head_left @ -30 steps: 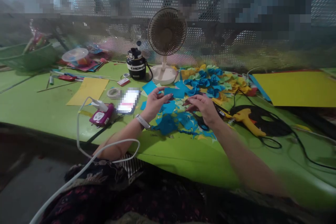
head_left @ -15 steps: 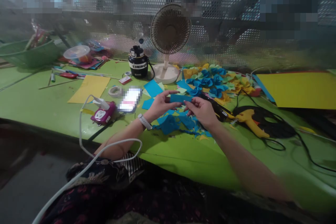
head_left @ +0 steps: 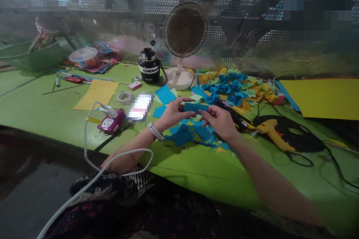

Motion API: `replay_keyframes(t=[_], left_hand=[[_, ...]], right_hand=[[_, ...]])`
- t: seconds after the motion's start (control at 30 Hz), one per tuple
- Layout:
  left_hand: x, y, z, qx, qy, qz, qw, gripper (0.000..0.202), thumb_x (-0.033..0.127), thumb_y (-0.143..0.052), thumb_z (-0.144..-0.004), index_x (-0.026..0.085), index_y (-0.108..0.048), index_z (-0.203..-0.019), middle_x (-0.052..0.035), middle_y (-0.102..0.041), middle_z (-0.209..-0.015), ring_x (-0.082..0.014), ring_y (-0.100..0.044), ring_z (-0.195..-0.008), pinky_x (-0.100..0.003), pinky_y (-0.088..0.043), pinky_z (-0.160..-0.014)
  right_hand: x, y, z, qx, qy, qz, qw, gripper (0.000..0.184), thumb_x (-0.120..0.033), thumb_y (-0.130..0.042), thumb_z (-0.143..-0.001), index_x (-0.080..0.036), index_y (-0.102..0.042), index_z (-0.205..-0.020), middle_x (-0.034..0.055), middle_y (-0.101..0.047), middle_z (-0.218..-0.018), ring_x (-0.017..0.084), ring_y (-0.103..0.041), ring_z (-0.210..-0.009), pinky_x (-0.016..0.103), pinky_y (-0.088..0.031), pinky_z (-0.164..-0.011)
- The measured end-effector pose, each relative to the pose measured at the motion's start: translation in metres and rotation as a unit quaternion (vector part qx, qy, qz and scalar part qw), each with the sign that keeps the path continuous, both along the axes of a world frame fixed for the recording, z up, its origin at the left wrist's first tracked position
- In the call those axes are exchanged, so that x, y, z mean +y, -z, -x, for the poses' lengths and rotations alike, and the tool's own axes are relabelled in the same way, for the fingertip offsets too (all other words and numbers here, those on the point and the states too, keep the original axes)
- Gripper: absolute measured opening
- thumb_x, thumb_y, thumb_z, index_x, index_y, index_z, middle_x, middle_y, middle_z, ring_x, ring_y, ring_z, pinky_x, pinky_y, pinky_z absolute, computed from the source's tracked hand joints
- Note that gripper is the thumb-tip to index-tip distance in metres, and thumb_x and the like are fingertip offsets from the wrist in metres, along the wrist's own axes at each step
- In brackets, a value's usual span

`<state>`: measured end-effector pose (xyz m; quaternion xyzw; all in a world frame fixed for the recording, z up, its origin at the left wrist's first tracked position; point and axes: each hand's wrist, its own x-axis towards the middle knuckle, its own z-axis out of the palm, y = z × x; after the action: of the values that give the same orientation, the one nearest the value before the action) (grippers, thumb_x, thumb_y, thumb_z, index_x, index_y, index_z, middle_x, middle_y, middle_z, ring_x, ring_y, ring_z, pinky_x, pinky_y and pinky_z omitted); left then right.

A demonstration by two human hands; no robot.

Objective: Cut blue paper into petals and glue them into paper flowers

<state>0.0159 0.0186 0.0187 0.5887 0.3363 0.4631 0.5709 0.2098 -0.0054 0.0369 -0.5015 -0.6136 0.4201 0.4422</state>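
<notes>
A small blue piece of paper (head_left: 195, 108), seemingly folded into a strip, is held between both hands above the table. My left hand (head_left: 177, 113) pinches its left end between thumb and fingers. At its right end, my right hand (head_left: 218, 120) grips it with thumb and forefinger. Below the hands lie blue paper scraps (head_left: 182, 135) mixed with green and yellow bits. Flat blue paper squares (head_left: 165, 94) rest beyond my left hand. Behind my right hand is a heap of blue paper flowers (head_left: 237, 98), with yellow and green ones around it.
A yellow glue gun (head_left: 270, 131) with a black cord lies to the right, near yellow sheets (head_left: 319, 97). A fan (head_left: 179, 78) and a black bottle (head_left: 148, 71) stand at the back. To the left are a phone (head_left: 140, 106), tape roll (head_left: 124, 98) and purple power socket (head_left: 110, 123).
The view has shifted slightly, so most things sit a little further right. Both hands keep their hold on the blue paper, with hardly any movement.
</notes>
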Motion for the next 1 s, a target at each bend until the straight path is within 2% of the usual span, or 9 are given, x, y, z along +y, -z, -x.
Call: replay_keyframes(t=[0.13, 0.27, 0.37, 0.43, 0.5, 0.57, 0.7, 0.77, 1.0], left_hand=[[0.006, -0.003, 0.007, -0.026, 0.007, 0.024, 0.999, 0.052, 0.024, -0.084, -0.071, 0.013, -0.061, -0.116, -0.0045, -0.073, -0.074, -0.0197, -0.074, -0.075, -0.031, -0.058, -0.07], [0.014, -0.009, 0.016, -0.044, -0.038, 0.049, 0.997, 0.054, 0.026, -0.087, -0.067, 0.013, -0.06, -0.113, -0.0079, -0.076, -0.08, -0.0194, -0.074, -0.076, -0.031, -0.057, -0.071], [0.013, -0.011, 0.015, -0.079, -0.071, 0.078, 0.991, 0.053, 0.034, -0.088, -0.067, 0.015, -0.062, -0.109, -0.0073, -0.077, -0.083, -0.0193, -0.074, -0.08, -0.032, -0.057, -0.075], [0.008, -0.009, 0.009, -0.092, -0.046, 0.108, 0.989, 0.051, 0.042, -0.086, -0.069, 0.015, -0.065, -0.107, -0.0084, -0.077, -0.089, -0.0198, -0.074, -0.084, -0.033, -0.057, -0.077], [0.002, -0.006, 0.001, -0.1, -0.021, 0.128, 0.987, 0.046, 0.047, -0.085, -0.069, 0.015, -0.069, -0.098, -0.0082, -0.077, -0.091, -0.0195, -0.074, -0.085, -0.033, -0.057, -0.081], [-0.001, -0.003, -0.005, -0.114, -0.02, 0.144, 0.983, 0.043, 0.047, -0.087, -0.065, 0.014, -0.07, -0.086, -0.0059, -0.075, -0.084, -0.0174, -0.072, -0.079, -0.032, -0.057, -0.08], [0.0, -0.002, -0.007, -0.161, -0.062, 0.179, 0.969, 0.046, 0.044, -0.092, -0.055, 0.014, -0.063, -0.072, 0.0031, -0.063, -0.063, -0.0093, -0.063, -0.059, -0.027, -0.056, -0.07], [0.0, -0.003, -0.007, -0.168, -0.07, 0.181, 0.966, 0.048, 0.046, -0.092, -0.055, 0.014, -0.059, -0.069, 0.0059, -0.057, -0.058, -0.007, -0.058, -0.053, -0.024, -0.054, -0.064], [0.002, -0.001, -0.002, -0.112, -0.026, 0.142, 0.983, 0.048, 0.048, -0.089, -0.06, 0.014, -0.056, -0.066, 0.0027, -0.06, -0.059, -0.008, -0.06, -0.056, -0.023, -0.051, -0.064]], right_hand=[[0.006, 0.001, -0.008, 0.002, 0.021, 0.006, 1.0, 0.058, -0.073, -0.078, -0.06, -0.021, -0.054, -0.066, 0.0018, -0.068, -0.062, 0.013, -0.06, -0.045, 0.025, -0.049, -0.046], [0.013, -0.002, -0.014, 0.035, 0.063, 0.019, 0.997, 0.058, -0.071, -0.081, -0.056, -0.021, -0.052, -0.063, 0.0021, -0.068, -0.061, 0.012, -0.059, -0.044, 0.024, -0.046, -0.043], [0.011, -0.004, -0.01, 0.093, 0.106, 0.039, 0.989, 0.055, -0.066, -0.083, -0.056, -0.02, -0.055, -0.063, 0.0021, -0.069, -0.063, 0.01, -0.059, -0.045, 0.022, -0.042, -0.041], [0.007, -0.003, -0.002, 0.128, 0.111, 0.062, 0.984, 0.051, -0.062, -0.084, -0.057, -0.019, -0.058, -0.066, 0.002, -0.07, -0.066, 0.01, -0.059, -0.046, 0.021, -0.042, -0.042], [0.001, 0.0, 0.007, 0.142, 0.093, 0.088, 0.982, 0.048, -0.059, -0.084, -0.058, -0.019, -0.06, -0.068, 0.0024, -0.072, -0.069, 0.01, -0.061, -0.049, 0.021, -0.044, -0.044], [-0.005, 0.003, 0.015, 0.142, 0.068, 0.105, 0.982, 0.046, -0.058, -0.083, -0.06, -0.019, -0.061, -0.07, 0.0028, -0.072, -0.07, 0.012, -0.063, -0.051, 0.022, -0.047, -0.047], [-0.012, 0.008, 0.022, 0.118, -0.005, 0.112, 0.987, 0.044, -0.057, -0.082, -0.063, -0.018, -0.062, -0.068, 0.0031, -0.072, -0.07, 0.012, -0.064, -0.051, 0.026, -0.053, -0.054], [-0.013, 0.009, 0.023, 0.11, -0.036, 0.112, 0.987, 0.044, -0.057, -0.082, -0.063, -0.018, -0.063, -0.068, 0.0026, -0.071, -0.068, 0.012, -0.063, -0.051, 0.027, -0.054, -0.055], [-0.012, 0.004, 0.012, 0.068, -0.05, 0.065, 0.994, 0.037, -0.053, -0.076, -0.071, -0.019, -0.064, -0.075, 0.0031, -0.07, -0.07, 0.015, -0.065, -0.056, 0.031, -0.056, -0.06]])
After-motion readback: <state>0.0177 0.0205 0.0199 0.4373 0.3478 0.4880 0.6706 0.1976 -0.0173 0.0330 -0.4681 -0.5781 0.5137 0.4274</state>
